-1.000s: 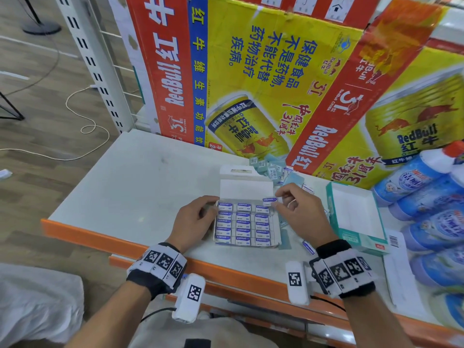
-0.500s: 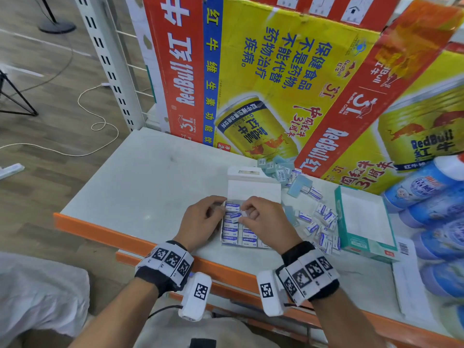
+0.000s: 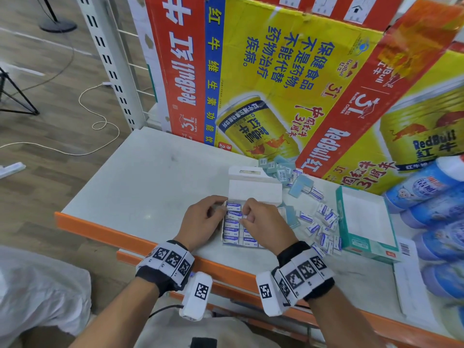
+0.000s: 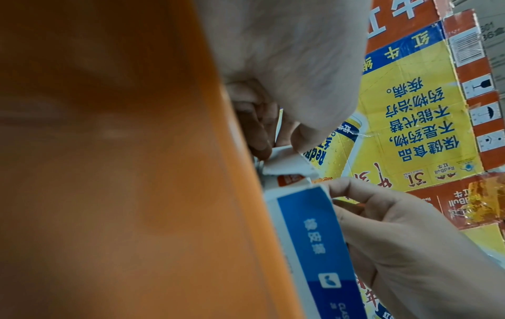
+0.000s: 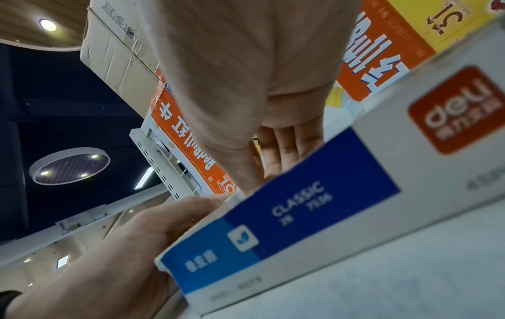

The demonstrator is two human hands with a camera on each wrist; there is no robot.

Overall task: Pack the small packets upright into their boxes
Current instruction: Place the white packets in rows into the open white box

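An open white-and-blue box (image 3: 229, 237) lies on the shelf, its lid (image 3: 254, 189) folded back, with rows of small blue-and-white packets (image 3: 232, 223) standing in it. My left hand (image 3: 221, 207) grips the box's left wall; in the left wrist view its thumb and fingers pinch a white flap (image 4: 284, 164). My right hand (image 3: 244, 214) hovers over the box's upper rows with curled fingers pinching a small packet, mostly hidden. The right wrist view shows the box's blue side (image 5: 300, 215) and my left hand (image 5: 136, 237) at its corner.
Several loose packets (image 3: 324, 222) lie right of the box, with more (image 3: 283, 169) behind the lid. A teal box (image 3: 356, 241) sits further right, then blue bottles (image 3: 426, 187). A large Red Bull carton (image 3: 276, 84) walls the back. The shelf's orange edge (image 3: 100, 229) runs in front.
My right hand carried a packet from the box's far right corner leftward to over its upper rows. The left hand stayed on the box's left wall.
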